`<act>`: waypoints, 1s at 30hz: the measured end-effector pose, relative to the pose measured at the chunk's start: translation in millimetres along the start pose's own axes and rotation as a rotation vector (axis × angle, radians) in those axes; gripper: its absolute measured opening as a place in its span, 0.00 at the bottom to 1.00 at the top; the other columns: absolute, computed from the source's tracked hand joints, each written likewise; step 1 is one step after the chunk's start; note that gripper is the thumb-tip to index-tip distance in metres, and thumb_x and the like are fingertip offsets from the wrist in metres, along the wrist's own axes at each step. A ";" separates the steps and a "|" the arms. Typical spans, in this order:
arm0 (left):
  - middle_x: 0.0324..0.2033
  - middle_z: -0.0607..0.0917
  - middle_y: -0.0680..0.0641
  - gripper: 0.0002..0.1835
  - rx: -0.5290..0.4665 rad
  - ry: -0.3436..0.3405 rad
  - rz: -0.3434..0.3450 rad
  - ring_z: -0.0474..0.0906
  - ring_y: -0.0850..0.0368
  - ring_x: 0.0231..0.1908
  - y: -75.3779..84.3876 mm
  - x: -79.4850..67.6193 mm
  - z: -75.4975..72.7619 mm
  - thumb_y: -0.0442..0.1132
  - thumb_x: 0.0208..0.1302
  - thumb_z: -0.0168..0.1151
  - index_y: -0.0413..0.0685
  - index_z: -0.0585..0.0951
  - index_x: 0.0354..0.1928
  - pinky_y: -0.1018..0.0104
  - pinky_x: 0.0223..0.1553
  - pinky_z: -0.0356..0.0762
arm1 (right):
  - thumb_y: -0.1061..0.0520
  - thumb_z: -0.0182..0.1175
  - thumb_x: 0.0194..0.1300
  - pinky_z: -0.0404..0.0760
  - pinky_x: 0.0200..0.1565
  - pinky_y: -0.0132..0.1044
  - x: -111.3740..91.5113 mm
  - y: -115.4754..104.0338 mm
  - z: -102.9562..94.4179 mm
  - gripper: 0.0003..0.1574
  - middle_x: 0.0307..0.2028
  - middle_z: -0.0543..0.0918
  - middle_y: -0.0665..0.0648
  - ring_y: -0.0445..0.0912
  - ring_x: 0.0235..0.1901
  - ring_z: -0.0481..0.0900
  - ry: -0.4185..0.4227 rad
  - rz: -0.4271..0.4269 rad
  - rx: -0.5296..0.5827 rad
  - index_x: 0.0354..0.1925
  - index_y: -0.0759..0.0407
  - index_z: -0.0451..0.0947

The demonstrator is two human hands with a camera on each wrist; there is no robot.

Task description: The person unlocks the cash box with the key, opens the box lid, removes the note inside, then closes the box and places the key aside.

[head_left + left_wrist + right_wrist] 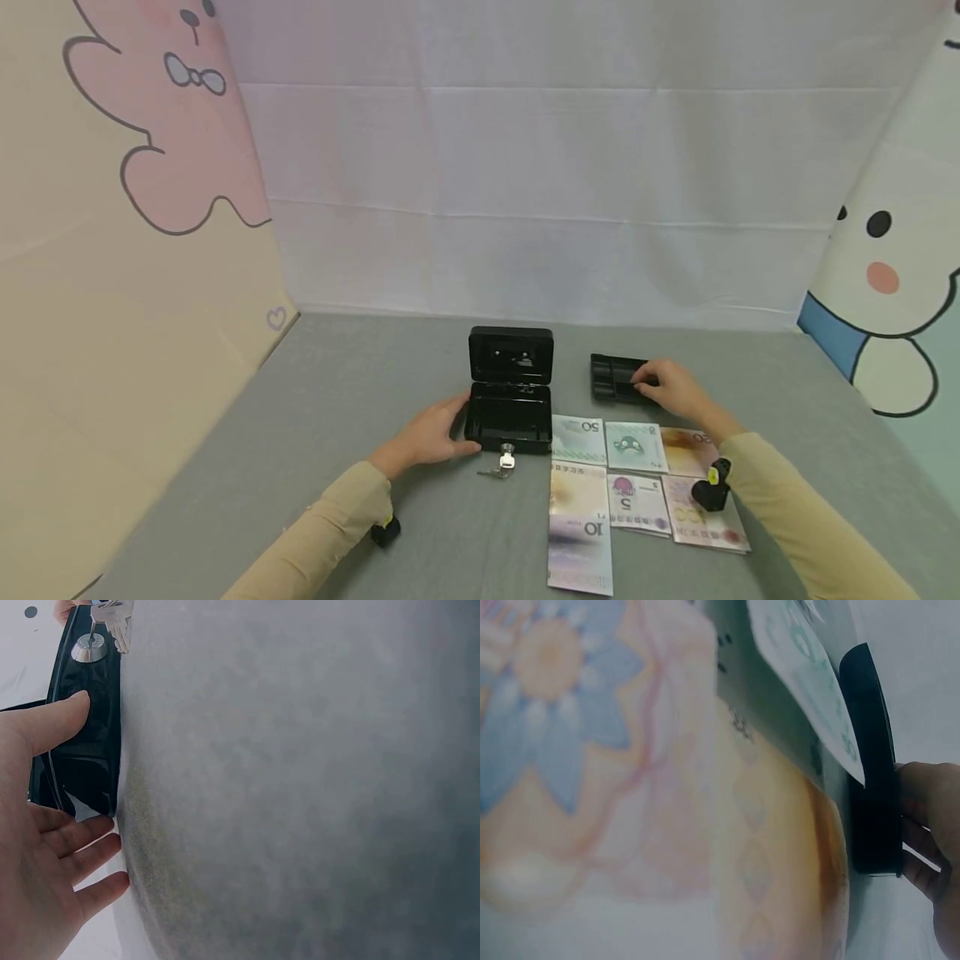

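Note:
A black metal cash box [510, 415] stands on the table with its lid raised. Its front lock [91, 649] has keys [507, 458] hanging from it. My left hand [432, 429] rests against the box's front left corner, thumb on the front face and loosely spread fingers by the left side. To the right of the box lies a black compartment tray [606, 379]. My right hand [675, 390] reaches over that tray with bent fingers, the tips down among its compartments. The tray's wall hides the fingertips in the right wrist view, so I cannot tell whether they pinch anything.
Several stacks of banknotes lie in front of the tray, among them a green 50 note [577, 440], a purple 10 note [580, 550], a 5 note [638, 503] and a pinkish note [705, 521] under my right forearm. A white cloth wall [525, 167] stands behind the table.

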State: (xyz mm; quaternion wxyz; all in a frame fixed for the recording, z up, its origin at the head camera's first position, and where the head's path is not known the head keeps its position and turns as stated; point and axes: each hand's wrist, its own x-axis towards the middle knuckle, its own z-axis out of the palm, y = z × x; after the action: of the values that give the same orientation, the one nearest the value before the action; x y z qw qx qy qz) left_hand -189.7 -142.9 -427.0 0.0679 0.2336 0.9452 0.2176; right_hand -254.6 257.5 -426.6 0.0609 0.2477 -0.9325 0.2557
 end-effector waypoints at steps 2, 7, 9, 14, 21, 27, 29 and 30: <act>0.63 0.64 0.40 0.47 -0.004 -0.002 -0.006 0.61 0.45 0.62 0.3 -0.2 0.1 0.55 0.53 0.63 0.38 0.55 0.68 0.52 0.61 0.61 | 0.68 0.60 0.55 0.77 0.33 0.46 0.5 -0.3 -0.1 0.04 0.29 0.82 0.59 0.51 0.30 0.78 0.001 -0.016 -0.001 0.31 0.66 0.81; 0.63 0.64 0.40 0.46 -0.007 -0.003 -0.006 0.60 0.45 0.62 0.9 -0.4 0.2 0.55 0.54 0.62 0.38 0.55 0.68 0.52 0.60 0.61 | 0.69 0.60 0.55 0.77 0.34 0.47 0.2 -1.8 0.5 0.03 0.28 0.82 0.59 0.51 0.30 0.78 0.004 -0.040 -0.019 0.31 0.67 0.80; 0.63 0.64 0.40 0.47 -0.004 -0.005 -0.008 0.60 0.45 0.62 1.0 -0.3 0.1 0.56 0.54 0.62 0.38 0.55 0.68 0.52 0.60 0.61 | 0.69 0.60 0.55 0.76 0.34 0.48 -0.6 -2.8 0.7 0.03 0.29 0.81 0.59 0.51 0.31 0.77 0.004 -0.042 -0.036 0.31 0.67 0.80; 0.63 0.64 0.39 0.47 -0.003 -0.005 -0.006 0.61 0.44 0.62 0.6 0.2 -0.6 0.55 0.53 0.62 0.37 0.55 0.67 0.52 0.60 0.61 | 0.68 0.60 0.55 0.76 0.36 0.49 -1.7 -6.4 0.4 0.04 0.30 0.81 0.59 0.52 0.32 0.76 0.007 -0.041 -0.069 0.32 0.66 0.80; 0.63 0.64 0.39 0.47 -0.002 0.003 0.011 0.61 0.44 0.62 -1.5 0.3 -0.2 0.55 0.53 0.63 0.37 0.55 0.67 0.52 0.60 0.61 | 0.69 0.60 0.55 0.75 0.36 0.49 -1.9 -17.2 -7.1 0.03 0.30 0.80 0.60 0.54 0.33 0.76 0.044 -0.042 -0.049 0.31 0.67 0.79; 0.63 0.65 0.39 0.47 -0.002 0.008 0.015 0.61 0.44 0.62 -1.5 0.2 -0.1 0.54 0.53 0.63 0.36 0.55 0.67 0.51 0.60 0.61 | 0.68 0.59 0.56 0.75 0.37 0.50 -3.2 -28.8 -15.6 0.04 0.31 0.80 0.60 0.54 0.35 0.75 0.053 -0.037 -0.060 0.33 0.66 0.79; 0.62 0.65 0.37 0.47 -0.009 0.019 0.027 0.61 0.42 0.61 -1.7 0.2 0.0 0.55 0.53 0.63 0.35 0.55 0.67 0.50 0.60 0.61 | 0.68 0.59 0.56 0.75 0.37 0.49 -3.7 -32.5 -17.1 0.04 0.32 0.80 0.59 0.53 0.35 0.74 0.053 -0.039 -0.068 0.33 0.65 0.79; 0.62 0.65 0.37 0.47 -0.016 0.022 0.034 0.61 0.42 0.61 -2.0 -0.1 0.2 0.56 0.53 0.62 0.36 0.55 0.67 0.50 0.60 0.61 | 0.67 0.59 0.56 0.75 0.37 0.49 -4.1 -34.9 -17.9 0.04 0.32 0.80 0.59 0.53 0.35 0.74 0.054 -0.043 -0.067 0.33 0.65 0.79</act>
State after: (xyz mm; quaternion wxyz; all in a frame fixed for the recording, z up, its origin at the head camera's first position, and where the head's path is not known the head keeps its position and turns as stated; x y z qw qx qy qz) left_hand -190.5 -144.5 -428.0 0.0559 0.2466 0.9400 0.2289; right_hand -234.0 242.3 -396.5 0.1000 0.2585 -0.9330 0.2297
